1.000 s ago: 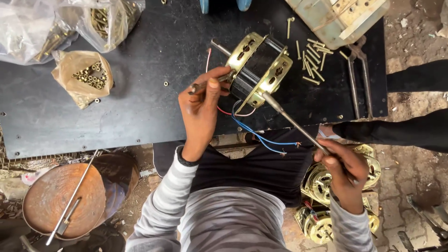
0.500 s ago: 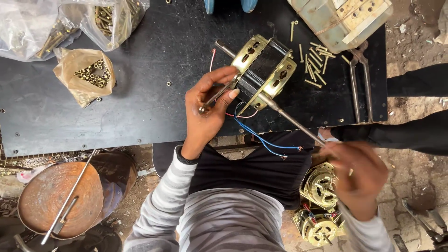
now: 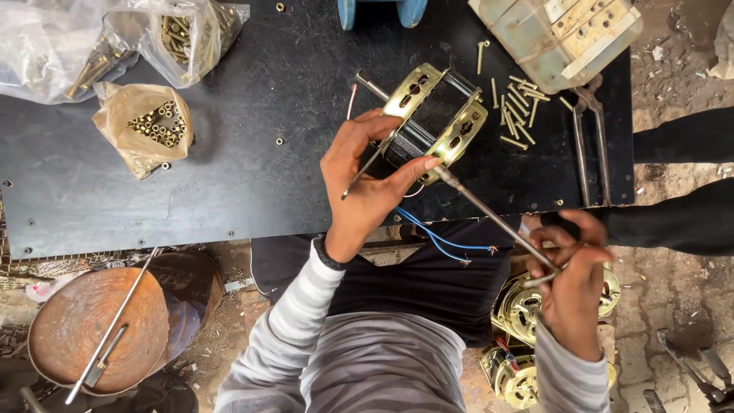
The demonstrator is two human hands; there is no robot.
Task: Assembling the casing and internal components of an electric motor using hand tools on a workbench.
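Black worktop [image 3: 229, 176], dusty, over bare ground; work done at its near edge.

Left hand [image 3: 367, 187]: closed on small electric motor [image 3: 436, 122], thumb and fingers clamped across brass-coloured end plates, black core between. Also pinched in same hand: thin metal rod [image 3: 359, 176], slanting down-left. Motor resting on worktop edge, shaft [image 3: 371, 84] pointing up-left.

Right hand [image 3: 573, 283]: closed around long screwdriver [image 3: 489, 218], fingertips bunched at handle end, tip touching motor's lower plate.

Red and blue wires [image 3: 440, 241] hanging loose below motor, over lap.

Just beside motor: loose brass-coloured bolts [image 3: 516, 107], grey pliers [image 3: 585, 145], plastic box [image 3: 558, 30]. Further left: bags of fasteners [image 3: 153, 126]. More motors [image 3: 524, 306] near right knee. Rusty round pan [image 3: 95, 329] on ground at left.

Risks, as judged: screwdriver tip slipping off, given steep angle and distant grip; motor tipping off edge; wires snagging on blade.
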